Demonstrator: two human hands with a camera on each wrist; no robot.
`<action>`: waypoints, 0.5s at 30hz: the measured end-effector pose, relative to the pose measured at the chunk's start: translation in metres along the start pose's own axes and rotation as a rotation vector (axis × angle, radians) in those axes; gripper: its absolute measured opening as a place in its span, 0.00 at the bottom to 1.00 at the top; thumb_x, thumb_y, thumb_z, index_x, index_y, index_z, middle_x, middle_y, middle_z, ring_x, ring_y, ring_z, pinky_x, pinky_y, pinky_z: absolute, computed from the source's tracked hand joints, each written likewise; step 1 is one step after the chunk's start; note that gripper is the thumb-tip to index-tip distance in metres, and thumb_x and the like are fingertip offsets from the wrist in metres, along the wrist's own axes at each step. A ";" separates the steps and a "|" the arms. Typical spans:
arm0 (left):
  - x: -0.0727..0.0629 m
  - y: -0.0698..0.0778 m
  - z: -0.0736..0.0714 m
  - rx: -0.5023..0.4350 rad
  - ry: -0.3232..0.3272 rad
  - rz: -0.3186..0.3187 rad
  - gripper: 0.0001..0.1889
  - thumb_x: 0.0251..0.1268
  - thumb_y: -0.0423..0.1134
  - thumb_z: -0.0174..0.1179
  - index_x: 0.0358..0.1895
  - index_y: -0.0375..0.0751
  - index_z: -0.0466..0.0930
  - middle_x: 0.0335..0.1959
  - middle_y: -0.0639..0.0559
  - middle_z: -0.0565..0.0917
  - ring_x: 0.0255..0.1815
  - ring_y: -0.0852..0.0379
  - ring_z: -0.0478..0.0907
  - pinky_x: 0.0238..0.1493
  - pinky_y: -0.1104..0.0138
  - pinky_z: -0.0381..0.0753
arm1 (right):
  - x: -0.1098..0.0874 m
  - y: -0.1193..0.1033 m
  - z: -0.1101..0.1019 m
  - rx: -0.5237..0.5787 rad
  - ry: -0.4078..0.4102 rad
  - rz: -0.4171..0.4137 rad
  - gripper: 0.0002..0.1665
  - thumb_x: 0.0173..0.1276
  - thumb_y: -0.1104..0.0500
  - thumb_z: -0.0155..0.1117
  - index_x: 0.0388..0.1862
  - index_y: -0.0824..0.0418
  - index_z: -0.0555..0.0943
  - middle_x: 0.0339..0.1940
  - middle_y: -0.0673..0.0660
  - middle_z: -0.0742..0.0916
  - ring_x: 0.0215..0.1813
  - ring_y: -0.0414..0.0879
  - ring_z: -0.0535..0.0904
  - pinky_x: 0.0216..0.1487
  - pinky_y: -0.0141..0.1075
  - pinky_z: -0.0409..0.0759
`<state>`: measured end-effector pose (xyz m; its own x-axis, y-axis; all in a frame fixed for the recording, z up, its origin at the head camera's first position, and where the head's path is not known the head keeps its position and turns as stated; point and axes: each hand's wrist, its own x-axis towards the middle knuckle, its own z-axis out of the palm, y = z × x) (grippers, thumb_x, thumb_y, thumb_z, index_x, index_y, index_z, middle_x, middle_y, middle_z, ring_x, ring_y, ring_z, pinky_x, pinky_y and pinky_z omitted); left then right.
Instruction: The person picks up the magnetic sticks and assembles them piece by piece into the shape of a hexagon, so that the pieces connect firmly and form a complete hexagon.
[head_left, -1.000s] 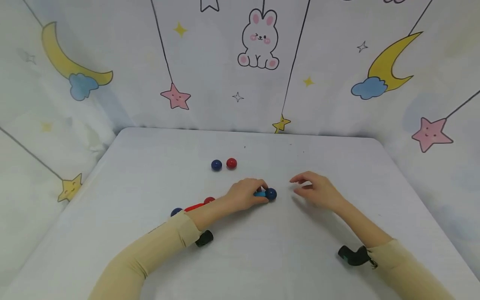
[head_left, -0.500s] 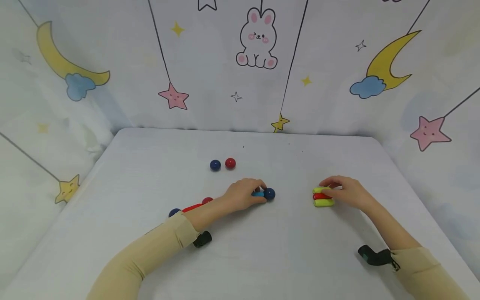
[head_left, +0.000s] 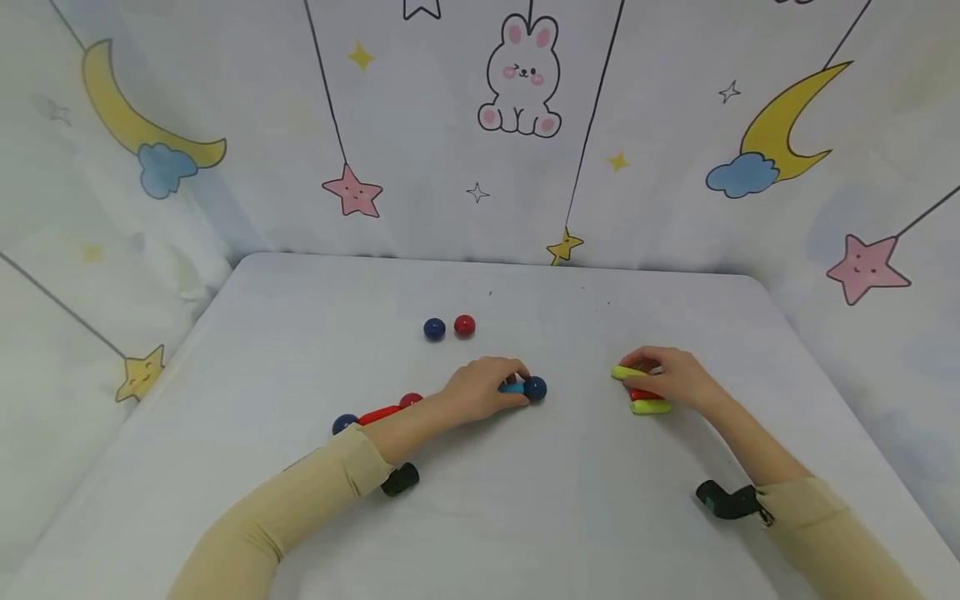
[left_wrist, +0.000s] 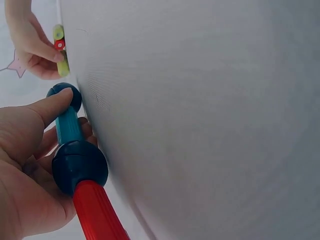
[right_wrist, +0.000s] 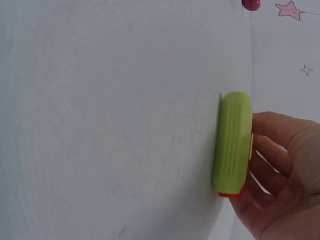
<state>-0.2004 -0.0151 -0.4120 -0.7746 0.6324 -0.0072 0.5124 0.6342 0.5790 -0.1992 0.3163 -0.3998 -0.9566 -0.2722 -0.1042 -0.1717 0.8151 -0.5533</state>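
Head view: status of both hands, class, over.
Left hand holds light blue rod. Right hand pinches far lime stick. Red stick, near lime stick alongside. Loose blue ball, loose red ball likely no obstacle.

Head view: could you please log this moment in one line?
left hand: holds blue rod; right hand: grips farther yellow-green rod; loose blue ball, red ball: beyond hands

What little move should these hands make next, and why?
Probably bring the far yellow-green rod to the dark blue ball: the right hand pinches that rod, which juts out past the red rod, while the left hand holds the light blue rod ending in that ball, whose outer side bears no rod.
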 end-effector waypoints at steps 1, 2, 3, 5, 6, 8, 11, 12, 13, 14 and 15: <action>-0.001 -0.001 0.000 0.000 0.001 0.002 0.19 0.65 0.45 0.65 0.56 0.45 0.79 0.43 0.53 0.82 0.43 0.57 0.76 0.42 0.65 0.76 | 0.002 -0.002 0.003 0.001 0.000 -0.010 0.16 0.66 0.53 0.68 0.49 0.60 0.83 0.42 0.54 0.85 0.48 0.54 0.79 0.47 0.45 0.75; -0.001 -0.001 0.000 0.000 0.001 0.004 0.19 0.65 0.45 0.65 0.56 0.45 0.79 0.43 0.53 0.82 0.44 0.57 0.76 0.42 0.65 0.76 | 0.005 -0.004 0.006 0.006 -0.002 -0.022 0.15 0.66 0.55 0.68 0.49 0.60 0.83 0.42 0.54 0.85 0.48 0.54 0.79 0.47 0.45 0.76; -0.002 -0.002 -0.001 -0.001 0.000 0.005 0.19 0.65 0.45 0.65 0.57 0.45 0.79 0.43 0.52 0.82 0.44 0.57 0.76 0.42 0.65 0.76 | 0.007 -0.008 0.009 0.009 -0.006 -0.038 0.15 0.65 0.56 0.69 0.48 0.60 0.82 0.42 0.54 0.85 0.47 0.53 0.80 0.47 0.44 0.76; -0.003 -0.003 -0.001 0.002 -0.001 0.006 0.19 0.65 0.46 0.65 0.57 0.45 0.79 0.43 0.52 0.82 0.44 0.57 0.76 0.42 0.65 0.76 | 0.011 -0.014 0.016 0.016 -0.014 -0.074 0.14 0.64 0.59 0.69 0.48 0.60 0.83 0.41 0.53 0.85 0.46 0.51 0.79 0.46 0.43 0.77; -0.004 -0.003 -0.001 0.003 -0.002 0.006 0.19 0.65 0.46 0.65 0.57 0.45 0.79 0.43 0.52 0.82 0.44 0.57 0.76 0.42 0.65 0.76 | 0.013 -0.018 0.020 0.020 -0.018 -0.095 0.14 0.64 0.60 0.69 0.47 0.60 0.83 0.41 0.53 0.85 0.45 0.51 0.79 0.46 0.43 0.77; -0.005 -0.004 -0.002 0.004 -0.002 0.006 0.19 0.65 0.45 0.65 0.57 0.45 0.79 0.43 0.52 0.82 0.44 0.57 0.76 0.42 0.65 0.77 | 0.016 -0.027 0.027 0.029 -0.026 -0.145 0.13 0.63 0.62 0.70 0.47 0.60 0.83 0.40 0.52 0.84 0.44 0.49 0.79 0.46 0.42 0.78; -0.007 -0.005 -0.004 0.002 -0.004 0.009 0.19 0.65 0.45 0.65 0.56 0.45 0.79 0.43 0.52 0.82 0.43 0.57 0.76 0.42 0.65 0.77 | 0.019 -0.040 0.037 0.042 -0.038 -0.225 0.14 0.61 0.64 0.70 0.46 0.60 0.83 0.40 0.50 0.84 0.43 0.47 0.78 0.46 0.41 0.79; -0.007 -0.005 -0.004 0.002 -0.005 0.010 0.19 0.65 0.45 0.65 0.56 0.45 0.79 0.43 0.51 0.82 0.43 0.57 0.76 0.42 0.65 0.77 | 0.020 -0.044 0.040 0.048 -0.043 -0.258 0.14 0.61 0.64 0.70 0.47 0.60 0.82 0.40 0.50 0.84 0.43 0.46 0.78 0.46 0.40 0.79; -0.008 -0.005 -0.005 0.000 -0.005 0.011 0.18 0.65 0.45 0.65 0.56 0.45 0.79 0.43 0.51 0.82 0.43 0.57 0.76 0.42 0.64 0.77 | 0.020 -0.048 0.043 0.054 -0.050 -0.283 0.14 0.62 0.64 0.70 0.47 0.60 0.82 0.41 0.50 0.84 0.43 0.46 0.78 0.45 0.40 0.79; -0.009 -0.006 -0.006 0.000 -0.006 0.009 0.18 0.65 0.45 0.65 0.56 0.45 0.79 0.43 0.51 0.82 0.43 0.57 0.76 0.42 0.64 0.77 | 0.021 -0.052 0.045 0.064 -0.058 -0.306 0.14 0.62 0.64 0.70 0.47 0.60 0.82 0.41 0.50 0.84 0.43 0.46 0.78 0.45 0.39 0.80; -0.009 -0.006 -0.006 0.000 -0.005 0.008 0.18 0.65 0.45 0.65 0.56 0.45 0.79 0.42 0.51 0.82 0.43 0.57 0.76 0.42 0.64 0.77 | 0.021 -0.055 0.047 0.072 -0.065 -0.327 0.14 0.62 0.64 0.70 0.47 0.60 0.82 0.41 0.50 0.84 0.43 0.46 0.78 0.46 0.39 0.80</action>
<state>-0.1987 -0.0276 -0.4102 -0.7684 0.6399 -0.0064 0.5188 0.6288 0.5791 -0.1989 0.2415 -0.4100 -0.8362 -0.5472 0.0379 -0.4478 0.6412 -0.6231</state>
